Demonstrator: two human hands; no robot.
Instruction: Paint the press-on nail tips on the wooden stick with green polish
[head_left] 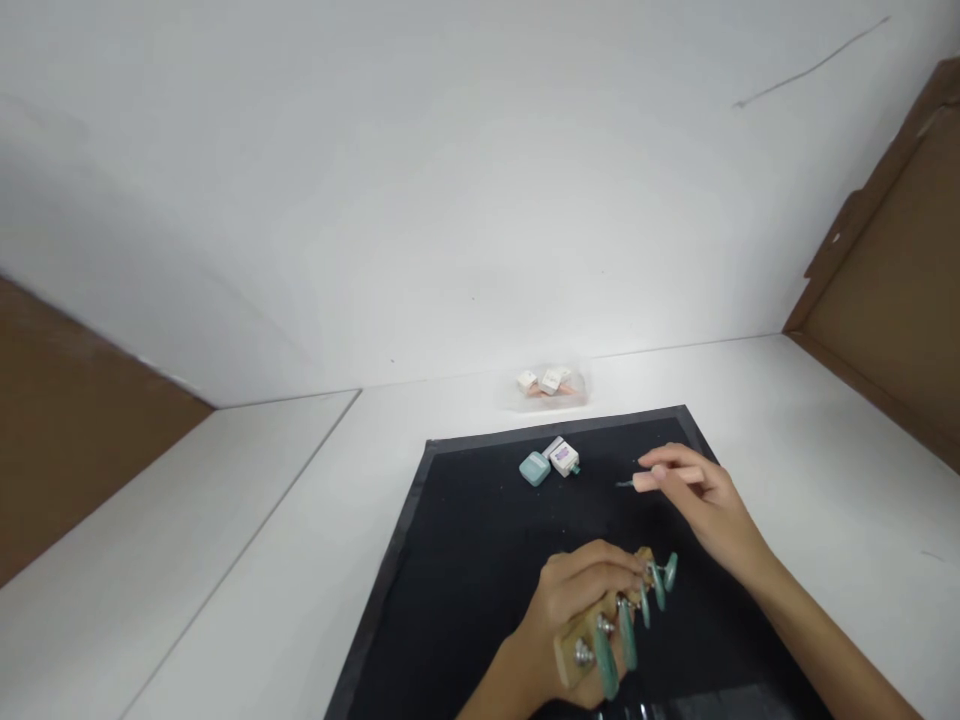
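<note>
My left hand (pixel 589 590) is closed around a wooden nail stand (pixel 571 660), which is tilted over the mat. Several glossy green false nails (pixel 627 635) stick out from its metal pegs. In my right hand (pixel 705 500) is a nail polish brush (pixel 646 481) with a pale pink handle, its dark tip pointing left and apart from the nails. Beyond my hands, a small white-labelled bottle (pixel 564 458) with a green neck lies next to a teal square bottle or block (pixel 535 468) on the black mat.
The black mat (pixel 465 540) lies on a white table (pixel 300 540). A clear plastic box (pixel 583 392) with white bottles and pink handles stands behind it, near the white wall (pixel 450 200). Brown cardboard panels (pixel 900 270) flank both sides. Something shiny shows at the bottom edge.
</note>
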